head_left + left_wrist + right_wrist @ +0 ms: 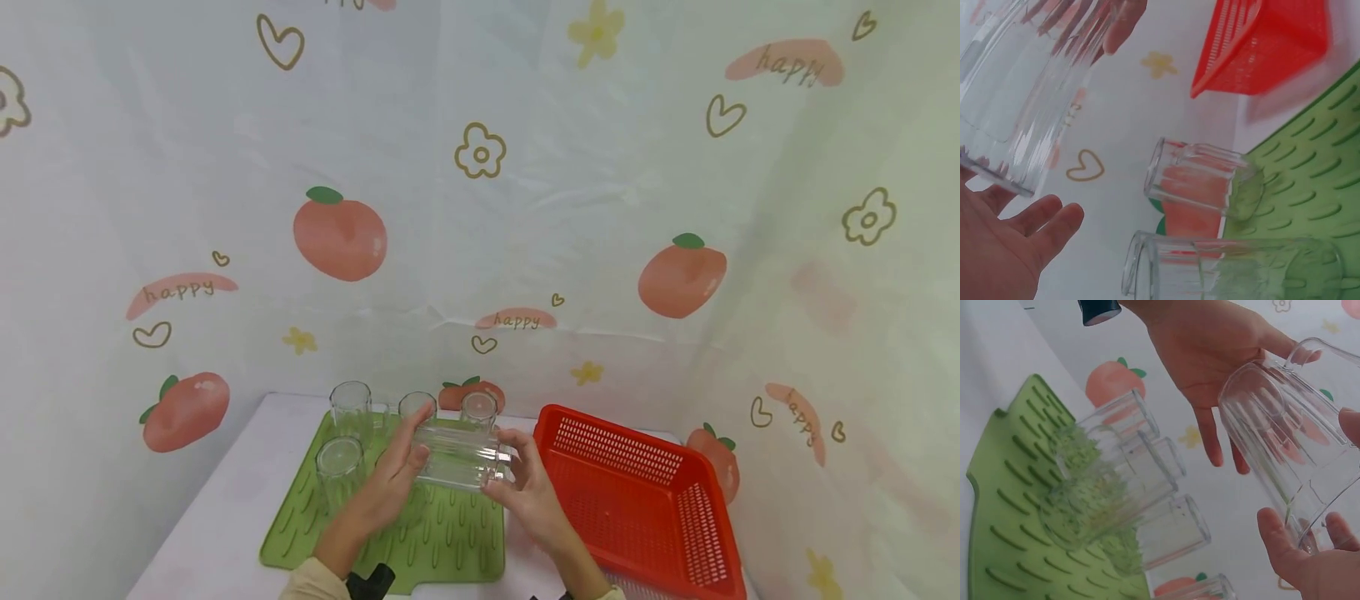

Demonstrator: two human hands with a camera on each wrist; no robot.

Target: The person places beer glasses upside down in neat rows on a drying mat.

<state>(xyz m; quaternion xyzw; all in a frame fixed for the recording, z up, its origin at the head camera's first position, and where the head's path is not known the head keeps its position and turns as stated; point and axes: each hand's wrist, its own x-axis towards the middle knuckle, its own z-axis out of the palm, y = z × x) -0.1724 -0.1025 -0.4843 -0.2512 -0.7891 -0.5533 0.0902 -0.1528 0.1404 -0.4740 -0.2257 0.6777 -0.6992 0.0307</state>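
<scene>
A clear glass mug [459, 460] lies sideways in the air over the green drying mat [457, 550]. My right hand [531, 493] pinches its right end between thumb and fingers, also seen in the right wrist view, where that hand [1319, 569] holds the mug's edge. At the opposite end is my left hand [384, 490], its fingers extended along the glass. Seen from the right wrist, the left hand [1213, 359] has straight, spread fingers and its palm faces the mug [1297, 444]. A looped handle shows on the mug's upper side there.
Several more clear glasses stand on the mat, among them a front-left one [340, 475], a back-left one [351, 412] and a back-right one [478, 410]. To the right sits a red perforated plastic basket [708, 533]. A printed white curtain [525, 242] hangs behind the table.
</scene>
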